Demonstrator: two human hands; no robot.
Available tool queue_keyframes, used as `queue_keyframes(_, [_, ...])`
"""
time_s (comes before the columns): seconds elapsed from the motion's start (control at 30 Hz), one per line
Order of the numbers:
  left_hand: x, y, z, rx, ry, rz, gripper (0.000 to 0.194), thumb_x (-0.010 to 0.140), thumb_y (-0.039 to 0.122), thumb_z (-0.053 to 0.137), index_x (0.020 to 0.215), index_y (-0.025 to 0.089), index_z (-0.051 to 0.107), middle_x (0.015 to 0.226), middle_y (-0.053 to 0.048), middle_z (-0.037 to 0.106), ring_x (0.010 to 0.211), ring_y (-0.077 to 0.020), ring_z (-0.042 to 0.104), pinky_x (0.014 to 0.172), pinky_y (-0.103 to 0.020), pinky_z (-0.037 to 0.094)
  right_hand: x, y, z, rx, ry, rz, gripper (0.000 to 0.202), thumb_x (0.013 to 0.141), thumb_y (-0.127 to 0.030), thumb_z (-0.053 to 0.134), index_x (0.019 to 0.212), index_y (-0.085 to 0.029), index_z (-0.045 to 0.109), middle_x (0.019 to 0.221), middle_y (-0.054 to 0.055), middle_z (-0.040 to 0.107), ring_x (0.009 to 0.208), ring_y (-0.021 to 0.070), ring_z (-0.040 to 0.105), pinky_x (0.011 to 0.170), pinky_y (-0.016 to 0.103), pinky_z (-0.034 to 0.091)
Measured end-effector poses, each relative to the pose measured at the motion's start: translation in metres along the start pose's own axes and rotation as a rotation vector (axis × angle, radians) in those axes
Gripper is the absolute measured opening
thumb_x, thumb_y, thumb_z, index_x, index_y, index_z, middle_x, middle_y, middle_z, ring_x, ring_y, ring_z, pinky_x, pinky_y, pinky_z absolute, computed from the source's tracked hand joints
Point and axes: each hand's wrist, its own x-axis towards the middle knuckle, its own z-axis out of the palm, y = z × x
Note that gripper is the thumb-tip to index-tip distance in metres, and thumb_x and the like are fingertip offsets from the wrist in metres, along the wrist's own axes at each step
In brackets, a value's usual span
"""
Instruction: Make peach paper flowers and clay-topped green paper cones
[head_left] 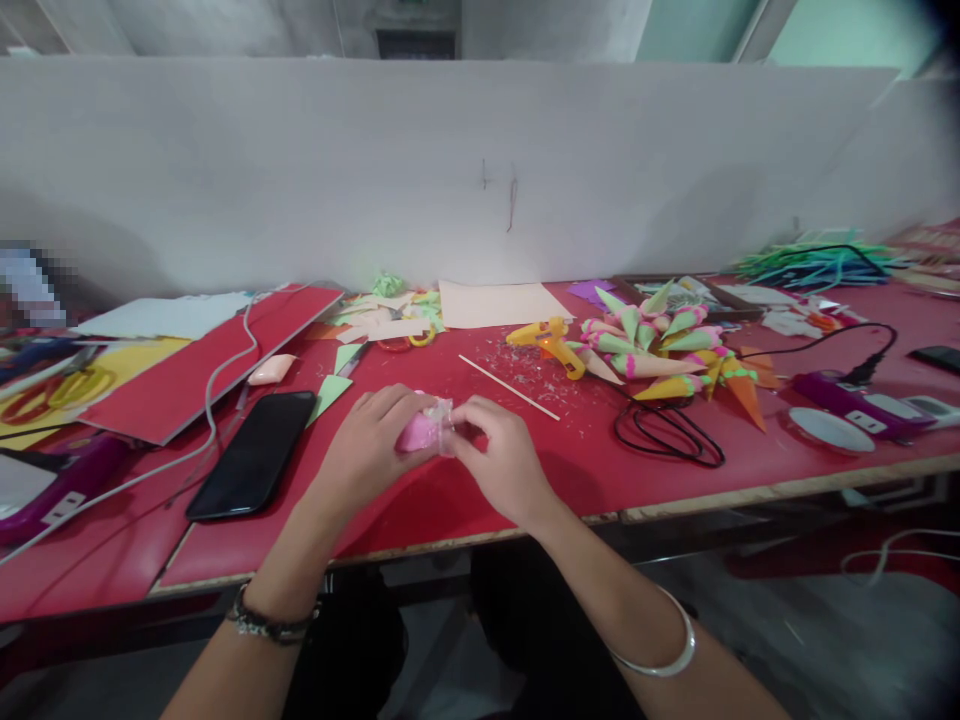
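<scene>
Between my hands, just above the red tabletop, is a small pink packet in clear plastic wrapping. My left hand curls round its left side, palm down. The fingers of my right hand pinch the clear, crinkled end of the wrapping. What exactly lies inside the packet is partly hidden by my fingers. Beyond my right hand a thin wooden stick rests on the table. A black phone lies left of my left hand.
A yellow glue gun lies among glue scraps, its black cord looping rightward. Several paper cones are piled beside it. A red board, scissors and a purple power strip are at the left. A white dish sits at right.
</scene>
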Motion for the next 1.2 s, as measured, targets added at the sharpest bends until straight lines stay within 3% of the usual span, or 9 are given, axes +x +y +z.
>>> queue_keyframes(0.2, [0.000,-0.019,-0.010,0.018,0.040,-0.212,0.039,0.073,0.044,0.055,0.102,0.019,0.051,0.099,-0.008,0.059,0.091,-0.0242,0.054,0.077,-0.033,0.042,0.002,0.000,-0.004,0.411,0.223,0.213,0.011,0.074,-0.030,0.057,0.075,-0.020,0.063,0.066,0.000,0.061,0.062,0.0126,0.056,0.061,0.028,0.047])
queue_keyframes(0.33, [-0.012,-0.044,-0.002,0.261,-0.124,-0.388,0.037,0.076,0.031,0.049,0.109,0.015,0.048,0.109,-0.015,0.055,0.102,-0.0314,0.049,0.082,-0.043,0.040,0.005,0.008,-0.006,0.571,0.259,0.311,0.016,0.073,-0.031,0.058,0.081,-0.020,0.067,0.069,0.001,0.063,0.061,0.0111,0.057,0.063,0.028,0.049])
queue_keyframes(0.43, [-0.017,-0.048,0.011,0.334,-0.235,-0.487,0.044,0.074,0.026,0.049,0.115,0.012,0.045,0.118,-0.019,0.048,0.110,-0.0353,0.043,0.086,-0.048,0.036,0.006,0.008,-0.005,0.624,0.228,0.348,0.014,0.070,-0.030,0.061,0.079,-0.020,0.067,0.069,0.001,0.064,0.060,0.0102,0.056,0.063,0.028,0.048])
queue_keyframes(0.53, [-0.011,-0.031,0.019,0.272,-0.103,-0.360,0.047,0.081,0.028,0.040,0.126,0.015,0.035,0.126,-0.016,0.040,0.116,-0.0298,0.037,0.092,-0.044,0.033,0.006,0.005,-0.005,0.663,0.210,0.355,0.011,0.068,-0.028,0.064,0.074,-0.019,0.065,0.066,-0.001,0.063,0.057,0.0093,0.056,0.060,0.026,0.047])
queue_keyframes(0.6, [-0.002,-0.014,0.023,0.238,-0.058,-0.246,0.045,0.085,0.033,0.034,0.127,0.017,0.034,0.120,-0.013,0.043,0.111,-0.0264,0.041,0.090,-0.041,0.035,0.007,0.005,-0.005,0.699,0.206,0.351,0.009,0.067,-0.026,0.065,0.071,-0.019,0.062,0.063,-0.002,0.062,0.056,0.0086,0.055,0.060,0.025,0.047])
queue_keyframes(0.67, [0.007,0.001,0.027,0.235,-0.097,-0.197,0.043,0.086,0.038,0.032,0.124,0.019,0.040,0.113,-0.013,0.046,0.101,-0.0252,0.048,0.082,-0.038,0.040,0.007,0.005,-0.005,0.721,0.198,0.341,0.010,0.067,-0.026,0.065,0.068,-0.019,0.059,0.060,-0.003,0.060,0.055,0.0079,0.054,0.059,0.024,0.047])
queue_keyframes(0.77, [0.015,0.014,0.035,0.253,-0.170,-0.245,0.042,0.086,0.042,0.031,0.117,0.019,0.048,0.101,-0.013,0.048,0.082,-0.0239,0.056,0.063,-0.032,0.044,0.006,0.007,-0.006,0.722,0.180,0.329,0.010,0.071,-0.028,0.061,0.068,-0.019,0.056,0.056,-0.004,0.058,0.051,0.0072,0.052,0.056,0.023,0.046])
queue_keyframes(0.97, [0.019,0.015,0.046,0.260,-0.196,-0.331,0.038,0.082,0.042,0.038,0.106,0.015,0.051,0.099,-0.014,0.048,0.073,-0.0242,0.057,0.049,-0.028,0.040,0.006,0.009,-0.008,0.718,0.167,0.322,0.009,0.073,-0.025,0.058,0.080,-0.020,0.062,0.062,-0.002,0.061,0.056,0.0080,0.055,0.060,0.023,0.047])
queue_keyframes(1.2, [0.016,-0.006,0.042,-0.026,-0.083,-0.443,0.033,0.068,0.022,0.056,0.098,0.015,0.046,0.101,-0.011,0.047,0.090,-0.0235,0.052,0.070,-0.033,0.045,0.006,0.009,-0.010,0.697,0.166,0.324,0.011,0.072,-0.026,0.060,0.066,-0.017,0.062,0.056,-0.003,0.060,0.050,0.0065,0.054,0.053,0.021,0.046])
